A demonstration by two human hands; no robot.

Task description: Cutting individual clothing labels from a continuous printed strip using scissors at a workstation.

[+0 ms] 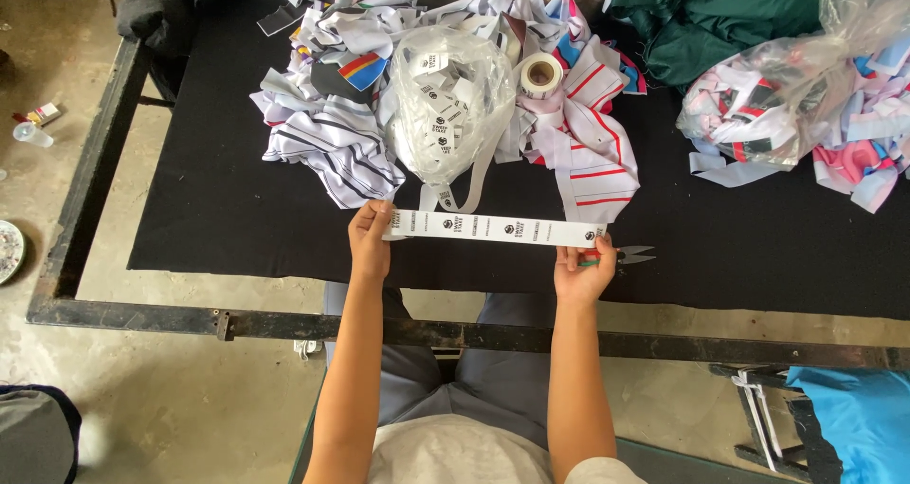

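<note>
**Label strip held taut between two hands over a black table**

The left hand point(370, 240) pinches one end of a white strip point(498, 228) of printed labels, fingers closed over its top edge. The right hand point(585, 268) grips the other end, thumb and fingers closed on the strip, and it also seems to hold small snips point(633, 254), whose blades stick out to the right; how the handle sits in the palm is hidden. The strip runs flat and nearly level between the hands, just above the near edge of the black cloth point(227, 209) covering the table.

Behind the strip stands a clear bag point(453, 100) stuffed with cut labels, with a loose tail of tape hanging from it down toward the left hand. Just right of the bag is a roll point(542, 73) of white tape. Both rest among a heap of striped scraps point(332, 143) in white, red and blue. A second bag point(796, 95) of scraps lies at the far right, with green fabric point(701, 19) behind it.

The table has a dark metal frame point(95, 162). The person's knees sit under its near rail. On the concrete floor to the left lie a small cup point(31, 134) and a little box point(43, 114).
</note>
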